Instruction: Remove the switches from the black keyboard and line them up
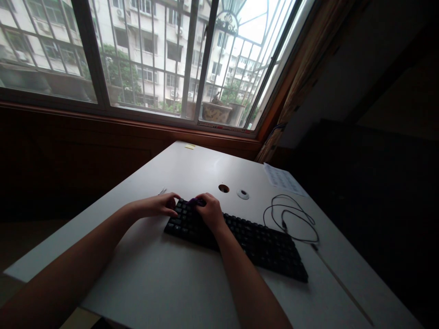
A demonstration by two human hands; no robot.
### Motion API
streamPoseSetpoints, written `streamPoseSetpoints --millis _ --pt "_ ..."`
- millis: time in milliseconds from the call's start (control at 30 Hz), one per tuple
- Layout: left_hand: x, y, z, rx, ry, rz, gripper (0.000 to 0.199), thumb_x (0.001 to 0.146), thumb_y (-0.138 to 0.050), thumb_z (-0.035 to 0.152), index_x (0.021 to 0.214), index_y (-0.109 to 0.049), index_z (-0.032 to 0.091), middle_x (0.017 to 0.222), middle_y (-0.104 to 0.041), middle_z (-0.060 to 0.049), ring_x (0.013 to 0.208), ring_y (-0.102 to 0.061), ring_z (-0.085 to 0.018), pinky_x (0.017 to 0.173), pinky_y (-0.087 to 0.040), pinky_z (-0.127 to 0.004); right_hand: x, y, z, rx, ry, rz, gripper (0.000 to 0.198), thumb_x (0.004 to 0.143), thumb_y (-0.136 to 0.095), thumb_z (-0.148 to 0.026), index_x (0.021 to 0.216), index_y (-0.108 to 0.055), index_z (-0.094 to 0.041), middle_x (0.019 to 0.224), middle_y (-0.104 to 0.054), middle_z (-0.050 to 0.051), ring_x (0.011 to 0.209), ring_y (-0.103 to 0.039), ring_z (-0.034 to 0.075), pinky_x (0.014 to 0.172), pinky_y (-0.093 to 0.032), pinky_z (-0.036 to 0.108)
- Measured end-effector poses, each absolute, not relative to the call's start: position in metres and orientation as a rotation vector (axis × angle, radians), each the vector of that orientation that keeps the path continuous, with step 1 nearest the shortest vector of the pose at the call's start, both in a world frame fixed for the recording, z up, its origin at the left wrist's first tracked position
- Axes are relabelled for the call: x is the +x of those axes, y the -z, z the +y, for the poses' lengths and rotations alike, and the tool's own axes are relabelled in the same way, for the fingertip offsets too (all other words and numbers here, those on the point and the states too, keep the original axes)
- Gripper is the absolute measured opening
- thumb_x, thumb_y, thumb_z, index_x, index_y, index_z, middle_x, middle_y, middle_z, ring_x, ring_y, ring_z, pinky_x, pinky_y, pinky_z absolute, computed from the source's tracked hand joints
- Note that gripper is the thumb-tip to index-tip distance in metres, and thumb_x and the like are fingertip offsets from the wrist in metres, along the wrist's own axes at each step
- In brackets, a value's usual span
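Note:
A black keyboard (262, 237) lies at a slant on the white table. At its left end, my left hand (161, 205) curves thumb and forefinger around the edge, the thumb on the side near the keys and the other fingers curled in. My right hand (210, 210) is over the keyboard's upper left part, fingers closed on a small dark purple tool (194, 202). The tool's tip is down among the keys, and its exact kind is too dark to make out. My right wrist and forearm cover part of the middle keys.
A black cable (291, 214) lies coiled right of the keyboard. Behind are a round table hole (224, 188), a white ring-shaped cover (243, 194), printed paper (284, 178) and a yellow sticky note (190, 146). Small thin metallic items (162, 191) lie beyond my left hand. A barred window (154, 55) faces me.

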State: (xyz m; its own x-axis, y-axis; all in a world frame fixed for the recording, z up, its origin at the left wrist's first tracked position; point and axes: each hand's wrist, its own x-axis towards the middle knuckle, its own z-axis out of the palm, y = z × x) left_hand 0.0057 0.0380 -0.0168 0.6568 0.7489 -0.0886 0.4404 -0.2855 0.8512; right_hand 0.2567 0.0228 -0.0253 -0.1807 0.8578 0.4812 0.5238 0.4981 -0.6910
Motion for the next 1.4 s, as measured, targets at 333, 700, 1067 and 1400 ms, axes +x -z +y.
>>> streamPoseSetpoints --millis 333,700,1067,1400 --pt "0.004 0.022 0.041 1.932 -0.416 0.94 0.059 0.08 -0.072 0.042 0.13 -0.048 0.021 0.097 -0.06 -0.003 0.094 -0.059 -0.024 0.079 -0.045 -0.033 0.273 0.023 0.024 -1.139 -0.554 -1.965 0.014 0.072 -0.073 -0.019 0.085 -0.074 -0.022 0.083 -0.071 0.002 0.084 -0.062 0.02 0.079 -0.048 0.032" --pt "0.007 0.016 0.038 1.916 -0.404 0.942 0.057 0.081 -0.071 0.04 0.129 -0.047 0.021 0.096 -0.058 -0.002 0.094 -0.057 -0.023 0.08 -0.044 -0.032 0.271 0.024 0.022 -1.263 -0.444 -1.929 0.016 0.069 -0.07 -0.013 0.082 -0.073 -0.02 0.082 -0.067 0.003 0.086 -0.06 0.021 0.082 -0.046 0.033" --pt "0.005 0.022 0.041 1.916 -0.402 0.945 0.057 0.081 -0.072 0.041 0.129 -0.048 0.022 0.096 -0.06 -0.002 0.093 -0.059 -0.023 0.08 -0.045 -0.033 0.282 0.019 0.021 -1.197 -0.575 -2.033 0.014 0.066 -0.072 -0.012 0.077 -0.072 -0.021 0.079 -0.065 0.001 0.085 -0.058 0.02 0.079 -0.045 0.031" --pt "0.006 0.015 0.037 1.929 -0.402 0.95 0.058 0.081 -0.071 0.041 0.129 -0.048 0.02 0.101 -0.06 -0.004 0.097 -0.059 -0.024 0.083 -0.045 -0.034 0.293 0.016 0.023 -1.244 -0.655 -1.863 0.011 0.076 -0.068 -0.024 0.084 -0.07 -0.017 0.077 -0.065 0.0 0.074 -0.061 0.017 0.069 -0.047 0.028"
